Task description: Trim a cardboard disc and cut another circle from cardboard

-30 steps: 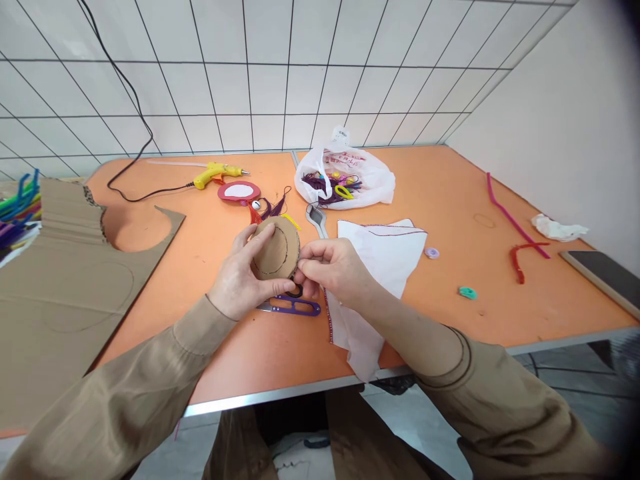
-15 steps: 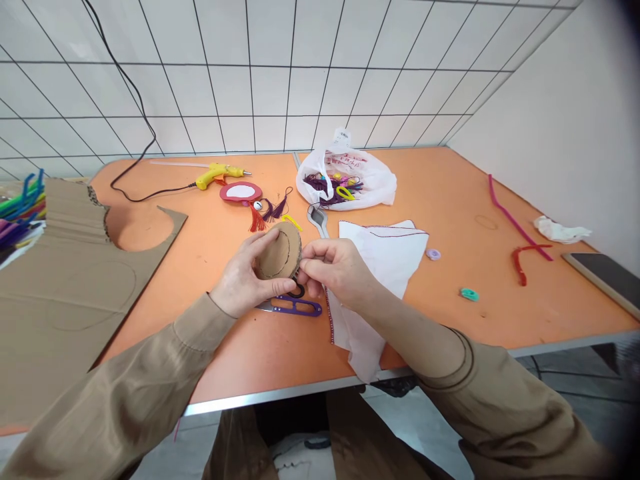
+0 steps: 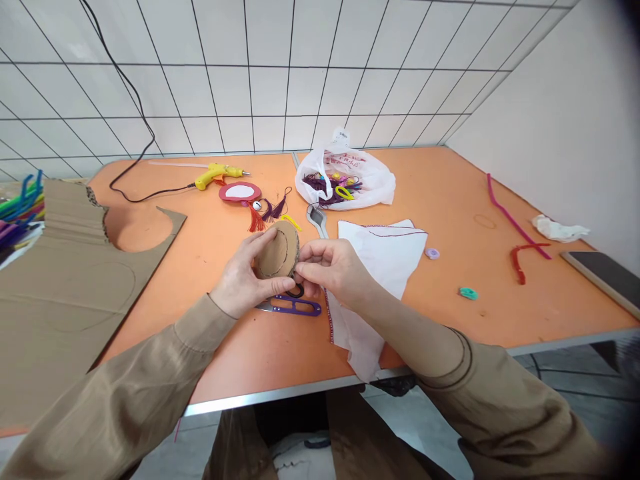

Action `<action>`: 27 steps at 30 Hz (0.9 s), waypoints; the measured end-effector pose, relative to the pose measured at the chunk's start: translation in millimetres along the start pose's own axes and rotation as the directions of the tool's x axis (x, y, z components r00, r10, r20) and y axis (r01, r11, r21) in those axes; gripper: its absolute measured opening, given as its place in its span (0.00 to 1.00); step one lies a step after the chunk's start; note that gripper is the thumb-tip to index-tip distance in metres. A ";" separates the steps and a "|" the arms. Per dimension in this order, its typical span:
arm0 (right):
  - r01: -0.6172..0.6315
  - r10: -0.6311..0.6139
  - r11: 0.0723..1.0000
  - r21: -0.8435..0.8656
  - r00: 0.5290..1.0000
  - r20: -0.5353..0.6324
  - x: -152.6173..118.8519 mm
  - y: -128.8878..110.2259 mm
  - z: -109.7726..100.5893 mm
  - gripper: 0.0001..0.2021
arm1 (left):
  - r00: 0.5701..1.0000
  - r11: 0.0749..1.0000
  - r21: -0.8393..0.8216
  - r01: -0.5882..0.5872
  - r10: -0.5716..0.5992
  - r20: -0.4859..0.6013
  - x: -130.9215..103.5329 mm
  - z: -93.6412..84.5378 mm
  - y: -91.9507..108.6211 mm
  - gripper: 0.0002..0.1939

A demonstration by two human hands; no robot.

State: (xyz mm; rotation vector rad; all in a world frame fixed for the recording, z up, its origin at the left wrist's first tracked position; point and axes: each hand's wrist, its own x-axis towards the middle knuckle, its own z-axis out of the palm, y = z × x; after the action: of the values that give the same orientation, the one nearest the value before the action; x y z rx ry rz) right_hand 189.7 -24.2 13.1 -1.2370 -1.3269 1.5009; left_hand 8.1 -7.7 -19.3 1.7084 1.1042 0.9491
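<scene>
We've got the cardboard disc [image 3: 273, 257] over the tabletop [image 3: 250, 360], left hand [image 3: 239, 275] half-curled around it, right hand [image 3: 334, 270] pinched at its edge, can't tell on what; squeezing too hard could crush the corrugation.

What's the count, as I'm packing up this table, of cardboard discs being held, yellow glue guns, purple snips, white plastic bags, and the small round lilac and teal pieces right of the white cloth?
Cardboard disc: 1
Yellow glue gun: 1
Purple snips: 1
White plastic bag: 1
Small round pieces: 2
Total: 6
</scene>
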 end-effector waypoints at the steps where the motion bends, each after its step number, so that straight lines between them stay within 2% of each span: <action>1: 0.003 -0.002 1.000 -0.009 1.000 0.001 0.3 0.3 -0.1 0.04 | 1.000 1.000 0.011 -0.004 0.004 -0.005 -0.2 0.3 0.2 0.48; 7: 0.006 -0.007 0.999 -0.047 1.000 -0.005 0.2 1.2 -0.8 0.02 | 0.999 0.997 0.066 -0.030 0.032 -0.028 -1.6 1.7 2.0 0.49; 19: -0.023 0.024 1.000 0.021 0.999 -0.031 -1.4 -3.8 1.8 0.04 | 0.999 0.998 -0.038 0.050 -0.049 0.007 0.1 -0.4 4.7 0.48; 27: -0.012 0.012 1.000 -0.013 1.000 0.025 -0.8 -1.8 1.5 0.04 | 1.000 1.000 -0.027 0.014 -0.014 -0.008 0.8 -0.4 2.8 0.47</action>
State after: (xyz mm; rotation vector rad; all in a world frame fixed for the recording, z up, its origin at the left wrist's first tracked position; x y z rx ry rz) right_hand 188.3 -25.0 14.9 -1.2404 -1.3494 1.5229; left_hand 8.7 -7.5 -16.4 1.6744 1.1025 0.9590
